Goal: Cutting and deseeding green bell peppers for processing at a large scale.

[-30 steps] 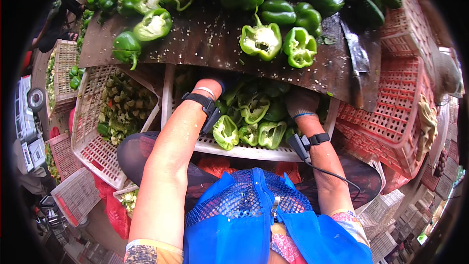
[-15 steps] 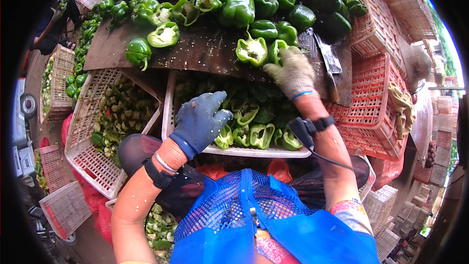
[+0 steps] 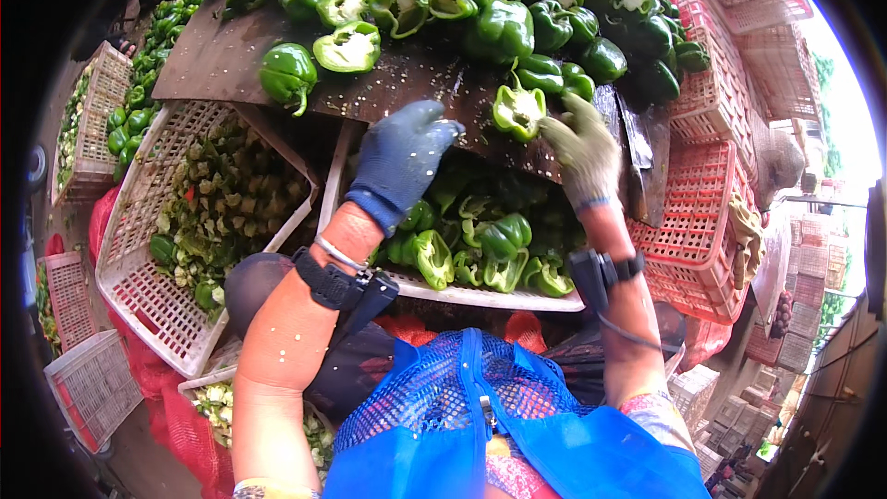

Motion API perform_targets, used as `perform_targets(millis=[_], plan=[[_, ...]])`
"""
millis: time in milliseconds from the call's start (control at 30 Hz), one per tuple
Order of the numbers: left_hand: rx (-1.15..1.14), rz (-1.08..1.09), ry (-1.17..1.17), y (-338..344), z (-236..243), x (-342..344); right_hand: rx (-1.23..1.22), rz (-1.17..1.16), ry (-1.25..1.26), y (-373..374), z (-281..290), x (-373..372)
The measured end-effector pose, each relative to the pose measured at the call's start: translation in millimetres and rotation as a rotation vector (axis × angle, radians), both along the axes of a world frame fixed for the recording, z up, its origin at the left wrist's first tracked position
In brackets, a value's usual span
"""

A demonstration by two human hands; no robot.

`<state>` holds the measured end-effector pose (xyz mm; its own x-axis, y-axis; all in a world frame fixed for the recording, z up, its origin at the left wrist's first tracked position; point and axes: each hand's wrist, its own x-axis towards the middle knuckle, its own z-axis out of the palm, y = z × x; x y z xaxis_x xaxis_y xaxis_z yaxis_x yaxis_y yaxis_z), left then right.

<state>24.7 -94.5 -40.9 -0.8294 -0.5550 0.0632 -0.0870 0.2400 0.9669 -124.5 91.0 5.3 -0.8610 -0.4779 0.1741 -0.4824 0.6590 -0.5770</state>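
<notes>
My left hand (image 3: 405, 155), in a blue glove with pale seeds on it, is over the board's near edge, its thumb and fingers apart and nothing in it. My right hand (image 3: 586, 146), in a pale knit glove, reaches over the same edge with thumb and fingers spread. Its thumb lies close beside a cut green pepper half (image 3: 519, 115); whether they touch is hard to tell. Below my hands, a white crate (image 3: 462, 297) holds green pepper halves (image 3: 504, 238). On the board's left lie a whole green pepper (image 3: 288, 74) and a cut half (image 3: 347, 47).
A wooden board (image 3: 217, 65) bears a heap of green peppers (image 3: 504, 30) at its far side. A broad-bladed knife (image 3: 637, 137) lies on its right. A white crate of trimmings (image 3: 176, 314) stands left, a red crate (image 3: 693, 254) right.
My left hand has moved up from over the crate to the board's edge. My right hand has drawn back slightly beside the pepper half. Another pepper piece shows in the crate. The view has shifted.
</notes>
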Motion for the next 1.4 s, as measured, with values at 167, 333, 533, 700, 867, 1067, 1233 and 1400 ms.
perform_targets(millis=[167,333,533,700,867,1067,1233,1400], plan=[[-0.009,-0.029,-0.073,3.6,-2.6,-38.5,0.017,0.110,-0.085,-43.8,-28.1,-3.4],[0.001,-0.155,-0.125,8.4,5.4,-48.0,-0.727,0.052,-0.814,-30.5,-18.7,31.4],[-0.307,-0.123,-0.333,23.8,29.3,-18.6,-0.562,0.184,-0.727,-21.9,-7.0,50.8],[-0.497,-0.284,-0.191,29.2,24.9,-2.5,-0.535,0.003,-0.926,-9.5,6.2,78.1],[-0.634,-0.278,-0.224,41.5,25.2,9.9,-0.525,0.036,-0.787,4.7,-8.3,95.3],[-0.536,-0.120,-0.166,43.7,22.2,23.8,-0.749,-0.132,-1.040,-0.9,-10.8,121.0],[-0.254,0.043,-0.021,37.1,23.4,11.7,-0.964,-0.172,-1.359,1.4,-20.7,136.2],[-0.265,0.168,0.141,11.5,35.9,17.2,-0.929,-0.070,-1.189,9.3,-5.7,134.2]])
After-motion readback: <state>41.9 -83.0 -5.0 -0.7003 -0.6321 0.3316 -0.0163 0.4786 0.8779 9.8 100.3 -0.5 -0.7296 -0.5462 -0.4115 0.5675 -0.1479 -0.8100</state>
